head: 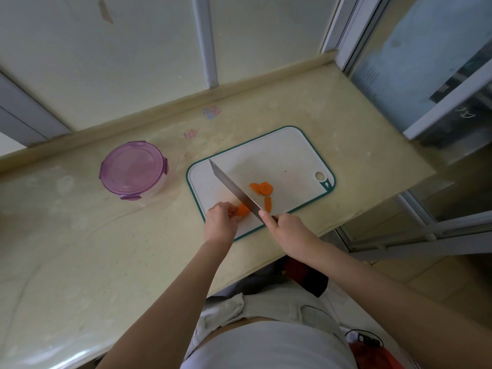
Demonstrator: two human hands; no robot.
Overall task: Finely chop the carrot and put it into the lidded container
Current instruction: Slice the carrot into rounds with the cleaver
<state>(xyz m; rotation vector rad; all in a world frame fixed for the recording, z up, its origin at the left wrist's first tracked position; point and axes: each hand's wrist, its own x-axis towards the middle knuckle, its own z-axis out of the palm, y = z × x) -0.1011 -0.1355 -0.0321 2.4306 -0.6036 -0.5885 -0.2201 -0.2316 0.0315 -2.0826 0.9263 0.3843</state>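
On the white cutting board (279, 155) with a teal rim, my left hand (219, 218) holds a short orange carrot piece (242, 210) at its near left part. My right hand (285, 226) grips the handle of a long knife (234, 191). The blade lies across the carrot's cut end, tip pointing to the far left. Several cut carrot slices (262, 189) lie on the board right of the blade, one more slice (268, 204) nearer me. The round container (133, 171) with a purple clip lid stands closed on the counter, left of the board.
The beige counter (80, 249) runs along a window wall with a raised back edge. Its right end drops off just past the board near a sliding glass door (426, 75). The near counter edge is close to my body.
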